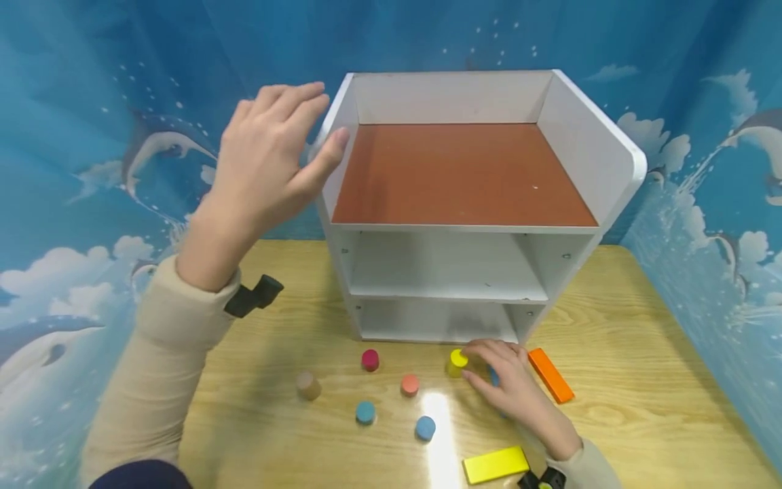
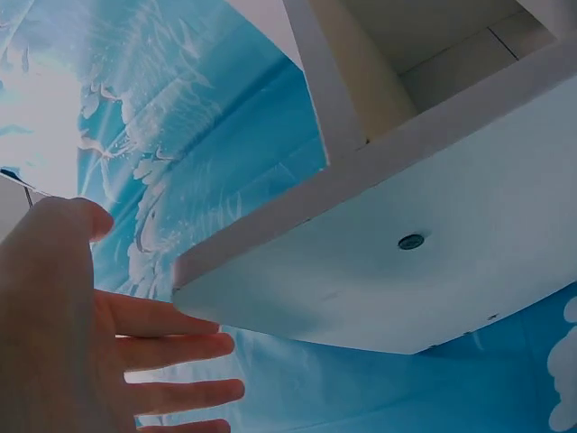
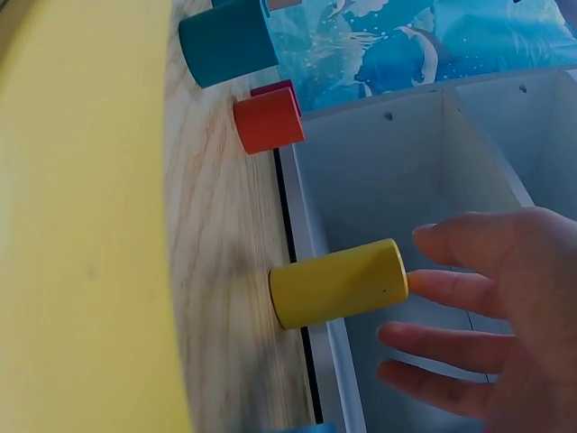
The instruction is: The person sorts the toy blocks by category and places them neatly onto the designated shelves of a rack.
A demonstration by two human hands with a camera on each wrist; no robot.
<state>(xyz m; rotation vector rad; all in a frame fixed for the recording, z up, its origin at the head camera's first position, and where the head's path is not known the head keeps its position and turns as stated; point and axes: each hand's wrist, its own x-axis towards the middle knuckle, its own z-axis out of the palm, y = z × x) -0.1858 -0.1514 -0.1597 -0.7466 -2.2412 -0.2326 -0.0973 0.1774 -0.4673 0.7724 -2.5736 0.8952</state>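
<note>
My left hand [image 1: 263,153] is raised beside the upper left side panel of a small white shelf [image 1: 611,146], fingers spread and holding nothing. In the left wrist view its fingers [image 2: 185,392] reach close under the panel's corner. Low at the front of the shelf, my right hand [image 1: 510,380] has its fingers loosely bent around the top of an upright yellow cylinder block [image 1: 456,365]. The right wrist view shows the yellow cylinder [image 3: 338,284] standing on the table, a fingertip right at its top and the thumb apart from it. A blue block [image 1: 493,375] is partly hidden behind that hand.
Left of the right hand stand a crimson cylinder [image 1: 370,360], an orange-red one [image 1: 410,385], two blue ones [image 1: 365,412] and a wooden one [image 1: 308,386]. An orange bar [image 1: 551,375] lies at right, a yellow bar [image 1: 496,465] nearer me. Ocean-print curtains surround the table [image 1: 617,326].
</note>
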